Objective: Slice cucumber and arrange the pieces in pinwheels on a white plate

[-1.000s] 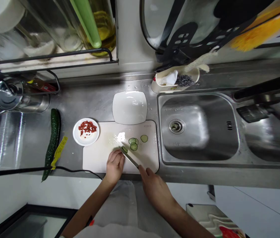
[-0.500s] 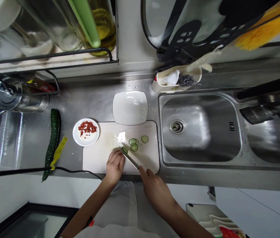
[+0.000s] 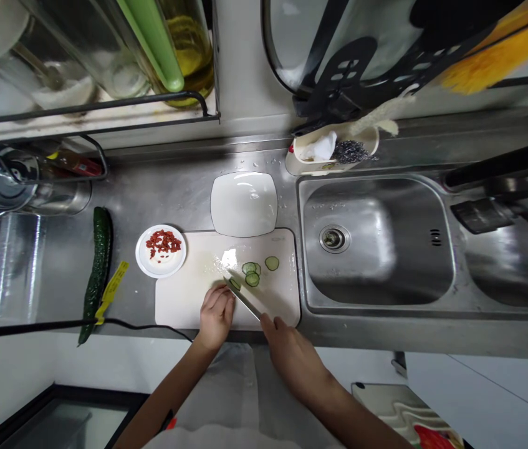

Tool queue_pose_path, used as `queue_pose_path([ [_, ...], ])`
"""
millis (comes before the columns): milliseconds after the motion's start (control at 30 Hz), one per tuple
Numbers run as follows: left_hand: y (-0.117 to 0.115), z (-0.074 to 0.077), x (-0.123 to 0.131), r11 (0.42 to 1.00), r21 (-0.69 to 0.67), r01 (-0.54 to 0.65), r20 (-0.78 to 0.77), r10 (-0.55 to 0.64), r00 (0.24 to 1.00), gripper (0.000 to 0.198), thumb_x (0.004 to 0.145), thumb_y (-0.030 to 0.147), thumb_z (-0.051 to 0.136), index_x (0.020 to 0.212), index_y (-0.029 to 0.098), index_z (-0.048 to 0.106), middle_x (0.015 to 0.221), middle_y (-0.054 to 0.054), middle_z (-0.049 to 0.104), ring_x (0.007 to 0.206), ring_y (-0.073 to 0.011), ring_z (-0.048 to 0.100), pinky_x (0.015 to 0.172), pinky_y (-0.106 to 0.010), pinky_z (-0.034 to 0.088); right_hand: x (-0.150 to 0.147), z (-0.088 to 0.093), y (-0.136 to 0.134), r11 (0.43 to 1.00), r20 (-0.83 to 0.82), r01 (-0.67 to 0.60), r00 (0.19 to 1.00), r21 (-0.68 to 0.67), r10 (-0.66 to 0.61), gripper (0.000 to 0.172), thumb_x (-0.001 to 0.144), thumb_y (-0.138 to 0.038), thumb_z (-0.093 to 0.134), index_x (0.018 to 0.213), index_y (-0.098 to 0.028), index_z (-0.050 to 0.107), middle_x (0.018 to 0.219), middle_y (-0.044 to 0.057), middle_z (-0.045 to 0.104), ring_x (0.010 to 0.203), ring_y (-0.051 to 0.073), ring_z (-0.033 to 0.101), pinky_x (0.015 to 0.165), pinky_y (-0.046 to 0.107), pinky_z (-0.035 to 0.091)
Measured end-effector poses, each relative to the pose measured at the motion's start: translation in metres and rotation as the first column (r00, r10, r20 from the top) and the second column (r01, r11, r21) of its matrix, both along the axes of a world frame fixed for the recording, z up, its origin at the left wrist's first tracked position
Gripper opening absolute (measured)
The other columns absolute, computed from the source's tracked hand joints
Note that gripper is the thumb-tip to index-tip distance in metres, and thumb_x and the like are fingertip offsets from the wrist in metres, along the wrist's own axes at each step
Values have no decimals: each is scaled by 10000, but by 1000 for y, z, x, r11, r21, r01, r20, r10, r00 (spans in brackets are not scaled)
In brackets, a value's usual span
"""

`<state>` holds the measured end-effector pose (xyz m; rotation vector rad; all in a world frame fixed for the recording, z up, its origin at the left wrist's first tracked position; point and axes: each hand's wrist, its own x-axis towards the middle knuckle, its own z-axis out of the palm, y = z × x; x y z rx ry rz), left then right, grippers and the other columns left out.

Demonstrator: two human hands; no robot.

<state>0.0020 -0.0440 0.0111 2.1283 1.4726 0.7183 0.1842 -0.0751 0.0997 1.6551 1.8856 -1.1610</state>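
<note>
My right hand (image 3: 294, 355) is closed round the handle of a kitchen knife (image 3: 245, 299), whose blade slants up and left over the white cutting board (image 3: 179, 302). Beside the blade, my left hand (image 3: 217, 315) has its fingers curled on a piece of cucumber that they almost fully hide. Against the blade's far side lies a cut cucumber slice (image 3: 234, 284). Several more cucumber slices (image 3: 252, 279) overlap to the right of it, and a single round slice (image 3: 272, 263) rests farther right on the board.
A white dish (image 3: 244, 206) touches the board's back edge. At the left stand a small plate (image 3: 140, 257) of red dried berries and a whole cucumber (image 3: 98, 268) near a yellow-tagged black cable (image 3: 139, 323). The sink (image 3: 380, 293) lies right; a rack (image 3: 151, 118) overhangs the back left.
The view has shifted very slightly. Both hands and the knife keep almost the same place on the board, and the slices lie as before.
</note>
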Motion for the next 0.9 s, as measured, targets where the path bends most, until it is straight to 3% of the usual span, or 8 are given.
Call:
queue_pose_path([
  [900,1,1,1,997,67,29,-41,-26,999,163,835,83,538,939,160,638,920,-61,681,977,-194,609,896,-389,516,-6,-17,9,1000,-21,18,1000,25,-17,280,890,-73,319,1052,-181,521,868,73,621,761,162,638,566,219,397],
])
